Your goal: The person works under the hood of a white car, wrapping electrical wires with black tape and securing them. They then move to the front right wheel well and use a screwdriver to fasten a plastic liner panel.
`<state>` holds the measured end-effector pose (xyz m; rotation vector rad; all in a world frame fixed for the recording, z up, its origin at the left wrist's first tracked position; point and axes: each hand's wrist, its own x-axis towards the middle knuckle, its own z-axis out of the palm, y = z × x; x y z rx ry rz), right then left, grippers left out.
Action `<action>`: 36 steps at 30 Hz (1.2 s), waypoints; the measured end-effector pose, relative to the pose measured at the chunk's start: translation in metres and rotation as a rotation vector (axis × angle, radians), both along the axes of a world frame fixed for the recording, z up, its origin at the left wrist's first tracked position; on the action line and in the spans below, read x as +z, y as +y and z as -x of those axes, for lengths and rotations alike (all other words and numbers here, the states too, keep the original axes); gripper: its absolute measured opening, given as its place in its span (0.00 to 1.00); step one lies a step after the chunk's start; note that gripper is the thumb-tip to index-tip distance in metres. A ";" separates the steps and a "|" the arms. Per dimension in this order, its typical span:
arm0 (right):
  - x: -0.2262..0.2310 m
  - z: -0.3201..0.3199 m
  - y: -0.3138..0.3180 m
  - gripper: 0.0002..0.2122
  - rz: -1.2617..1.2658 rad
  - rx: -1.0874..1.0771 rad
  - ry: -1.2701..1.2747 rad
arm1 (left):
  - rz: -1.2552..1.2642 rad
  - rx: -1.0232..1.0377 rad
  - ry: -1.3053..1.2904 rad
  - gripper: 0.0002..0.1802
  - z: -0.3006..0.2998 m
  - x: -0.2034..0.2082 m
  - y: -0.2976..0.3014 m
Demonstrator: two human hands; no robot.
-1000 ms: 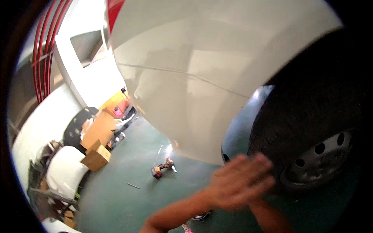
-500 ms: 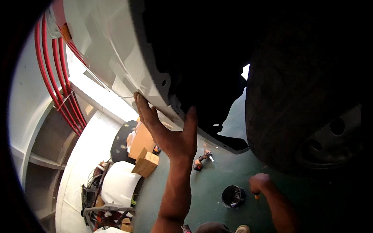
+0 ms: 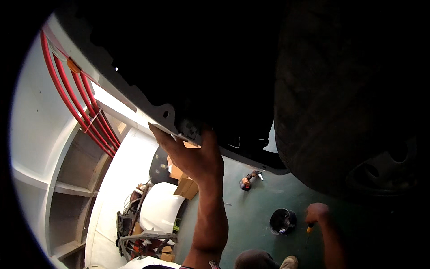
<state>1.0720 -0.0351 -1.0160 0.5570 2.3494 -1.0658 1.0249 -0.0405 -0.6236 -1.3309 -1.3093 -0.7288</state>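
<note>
My left hand [image 3: 195,159] grips the lower edge of a white car body panel [image 3: 134,101] at the wheel arch. Its fingers lie along the outer side and the thumb reaches up on the dark inner side, where its tip is hard to see. Beside the thumb is a tab with a hole. Low on the right, my right hand [image 3: 317,212] is closed round a screwdriver [image 3: 309,228] with an orange-yellow handle, its thin shaft pointing down. The tyre [image 3: 309,134] stands in deep shadow above that hand.
A dark round bowl [image 3: 283,221] with small items rests on the green floor left of my right hand. A cordless power tool [image 3: 247,180] lies further off. Cardboard boxes [image 3: 186,186], a white panel [image 3: 161,204] and loose car parts are piled left. Red pipes [image 3: 74,94] run along the wall.
The view has shifted, showing more of the arch's dark underside. My left hand stays at the panel edge, its fingers now less spread. The screwdriver remains in my right hand.
</note>
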 end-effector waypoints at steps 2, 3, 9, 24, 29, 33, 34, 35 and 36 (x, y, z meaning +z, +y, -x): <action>-0.042 -0.003 -0.003 0.17 0.018 -0.174 -0.046 | 0.025 0.002 0.011 0.47 0.003 -0.001 0.002; -0.058 -0.003 -0.003 0.18 0.026 -0.254 -0.064 | 0.035 0.010 0.023 0.47 0.003 0.000 0.000; -0.070 -0.040 -0.009 0.21 -0.025 -0.321 -0.104 | 0.008 0.014 -0.052 0.48 0.004 -0.004 -0.002; 0.204 -0.033 0.016 0.11 0.092 0.051 0.905 | 0.071 0.010 -0.120 0.52 -0.001 -0.003 -0.004; 0.255 -0.053 0.019 0.10 0.052 -0.210 1.270 | 0.134 0.013 -0.172 0.55 -0.006 0.005 -0.011; 0.257 -0.044 0.018 0.12 0.183 -0.553 1.636 | 0.177 -0.007 -0.209 0.58 -0.012 0.005 -0.009; 0.258 -0.040 0.018 0.13 0.185 -0.593 1.718 | 0.174 -0.018 -0.218 0.58 -0.012 0.005 -0.009; 0.258 -0.037 0.019 0.14 0.185 -0.633 1.800 | 0.170 -0.029 -0.228 0.59 -0.011 0.005 -0.008; 0.260 -0.037 0.021 0.15 0.174 -0.627 1.808 | 0.166 -0.042 -0.239 0.59 -0.011 0.005 -0.007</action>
